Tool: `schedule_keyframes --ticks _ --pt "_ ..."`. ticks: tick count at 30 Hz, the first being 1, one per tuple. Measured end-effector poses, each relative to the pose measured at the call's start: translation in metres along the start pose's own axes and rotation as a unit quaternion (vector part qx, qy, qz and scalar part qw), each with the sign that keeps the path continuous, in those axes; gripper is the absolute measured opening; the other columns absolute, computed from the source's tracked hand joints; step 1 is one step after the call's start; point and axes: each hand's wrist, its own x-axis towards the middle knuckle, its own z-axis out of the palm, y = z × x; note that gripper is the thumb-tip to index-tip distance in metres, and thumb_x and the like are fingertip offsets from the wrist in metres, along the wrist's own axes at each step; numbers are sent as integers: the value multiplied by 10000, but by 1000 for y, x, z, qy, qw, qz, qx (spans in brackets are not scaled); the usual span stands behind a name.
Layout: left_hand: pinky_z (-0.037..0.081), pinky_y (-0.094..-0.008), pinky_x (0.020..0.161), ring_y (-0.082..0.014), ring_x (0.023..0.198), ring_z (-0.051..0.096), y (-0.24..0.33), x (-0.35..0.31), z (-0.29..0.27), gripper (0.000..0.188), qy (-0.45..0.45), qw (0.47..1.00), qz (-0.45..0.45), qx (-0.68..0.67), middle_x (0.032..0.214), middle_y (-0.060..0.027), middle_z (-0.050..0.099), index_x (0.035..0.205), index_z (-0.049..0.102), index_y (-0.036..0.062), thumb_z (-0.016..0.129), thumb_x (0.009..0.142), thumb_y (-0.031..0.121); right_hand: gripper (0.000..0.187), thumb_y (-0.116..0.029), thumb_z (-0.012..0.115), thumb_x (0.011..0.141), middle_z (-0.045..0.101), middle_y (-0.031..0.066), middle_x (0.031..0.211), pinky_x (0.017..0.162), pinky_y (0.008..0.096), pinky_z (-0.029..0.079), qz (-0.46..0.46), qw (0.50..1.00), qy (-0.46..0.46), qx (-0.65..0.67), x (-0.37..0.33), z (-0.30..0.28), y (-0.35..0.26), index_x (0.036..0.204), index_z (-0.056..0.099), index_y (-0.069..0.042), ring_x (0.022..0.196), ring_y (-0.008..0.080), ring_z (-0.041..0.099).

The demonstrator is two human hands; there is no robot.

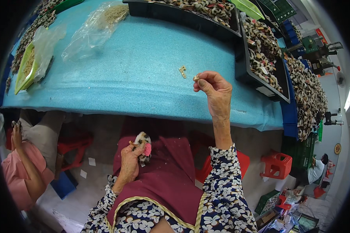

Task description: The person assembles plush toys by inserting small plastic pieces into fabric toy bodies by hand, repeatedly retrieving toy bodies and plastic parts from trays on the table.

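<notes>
My left hand (128, 164) is closed around a small spotted plush piece (142, 139) above my lap. The piece has white, black and brown fur and a bright pink patch (147, 149) on its side. Over the blue tabletop, my right hand (219, 93) pinches a small beige piece (195, 78) between thumb and fingertips; its exact kind is too small to make out. Just left of those fingertips, a few similar small beige pieces (182, 71) lie together on the table (144, 66). A dark red apron (167, 159) covers my lap below the plush.
Black trays (256, 83) of spotted plush pieces border the table's far and right sides. A clear bag (87, 40) and a yellow-green basket (27, 73) of small beige pieces are at left. A co-worker (27, 167) sits on the left; a red stool (276, 164) stands at right.
</notes>
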Motion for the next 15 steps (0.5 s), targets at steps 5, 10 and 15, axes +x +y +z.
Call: schedule_keyframes --ticks 5,10,15 --pt "478 -209 685 -74 738 597 0 -5 0 183 -3 1000 14 8 876 -24 651 999 628 -17 617 851 89 103 -12 655 797 634 71 774 611 236 502 -38 999 13 -21 -13 2 -6 892 621 2 661 114 596" --pt "470 -198 682 -60 741 589 0 -10 0 188 -6 1000 27 6 871 -17 648 1012 627 -14 611 855 88 104 -8 658 791 631 75 768 606 248 502 -51 998 8 29 -21 1 -4 886 618 0 654 129 595" --pt "464 -197 675 -57 729 580 -1 -11 -1 187 -2 1000 22 15 860 -11 643 1011 627 -15 607 859 92 118 -19 670 774 638 117 798 573 277 510 -47 979 -49 192 -25 0 -3 881 623 -1 657 160 604"
